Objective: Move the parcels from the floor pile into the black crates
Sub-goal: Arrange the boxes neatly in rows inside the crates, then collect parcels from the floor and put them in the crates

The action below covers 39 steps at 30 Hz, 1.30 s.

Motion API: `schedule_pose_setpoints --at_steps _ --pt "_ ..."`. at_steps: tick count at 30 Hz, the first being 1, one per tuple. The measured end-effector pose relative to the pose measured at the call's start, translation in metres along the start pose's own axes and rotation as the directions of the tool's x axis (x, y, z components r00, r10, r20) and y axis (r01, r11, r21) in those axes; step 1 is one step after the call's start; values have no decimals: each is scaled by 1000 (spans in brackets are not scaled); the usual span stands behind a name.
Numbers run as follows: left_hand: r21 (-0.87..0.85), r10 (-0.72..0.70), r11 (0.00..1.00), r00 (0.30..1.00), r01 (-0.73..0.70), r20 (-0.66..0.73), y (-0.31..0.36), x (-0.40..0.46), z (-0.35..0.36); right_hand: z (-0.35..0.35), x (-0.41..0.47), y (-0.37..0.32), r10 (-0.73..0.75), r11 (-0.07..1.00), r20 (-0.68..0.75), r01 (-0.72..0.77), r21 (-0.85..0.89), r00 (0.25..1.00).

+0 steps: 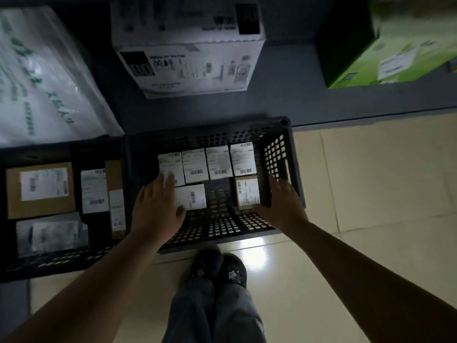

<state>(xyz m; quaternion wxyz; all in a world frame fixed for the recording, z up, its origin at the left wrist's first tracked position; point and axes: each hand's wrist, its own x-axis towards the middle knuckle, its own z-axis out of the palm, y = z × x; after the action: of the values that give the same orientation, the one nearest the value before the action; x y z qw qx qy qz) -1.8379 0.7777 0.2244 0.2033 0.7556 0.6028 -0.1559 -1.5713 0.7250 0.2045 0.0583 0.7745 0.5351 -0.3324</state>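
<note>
left grip: my left hand (158,209) lies flat, fingers straight, on the labelled parcels (195,164) at the left of the middle crate (282,154); it holds nothing.
right grip: my right hand (282,204) is spread open, thumb at the brown parcel (247,191), fingers by the crate's right wall.
parcels: six lie label-up in this crate, four in a back row; more fill the left crate (61,263).
handling: i judge them light, stiff little cartons; take each by opposite edges, since the labels look slick.
hidden: the floor pile is out of frame; label print is unreadable in the dim light; the left crate is cut off.
</note>
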Motion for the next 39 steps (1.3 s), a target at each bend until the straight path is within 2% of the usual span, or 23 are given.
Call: schedule_pose_setpoints --at_steps 4,8,12,17,20,26,32,39 --pt "80 101 992 995 -100 -9 24 -2 -33 -29 -29 6 29 999 -17 -28 46 999" --pt "237 296 924 954 -300 56 45 -8 -65 -55 -60 11 58 998 -6 -58 37 998" --pt "345 466 812 879 -471 103 73 -17 -93 -80 -92 17 49 998 -47 -47 31 998" --pt "321 661 694 747 -645 72 138 -28 -116 -110 -120 49 107 989 -188 -84 124 976" --pt "340 722 629 687 -699 77 193 -34 -121 -121 -135 85 172 973 -262 -122 195 950" --pt "359 798 507 584 -784 148 334 -58 -108 -135 -187 197 346 907 -322 -225 356 881" --pt "354 865 375 461 -857 200 530 -105 -63 -152 -265 361 502 808 -302 -315 498 810" --pt "278 926 236 302 -931 225 759 -191 4 -167 -389 557 694 667 -283 -445 597 662"
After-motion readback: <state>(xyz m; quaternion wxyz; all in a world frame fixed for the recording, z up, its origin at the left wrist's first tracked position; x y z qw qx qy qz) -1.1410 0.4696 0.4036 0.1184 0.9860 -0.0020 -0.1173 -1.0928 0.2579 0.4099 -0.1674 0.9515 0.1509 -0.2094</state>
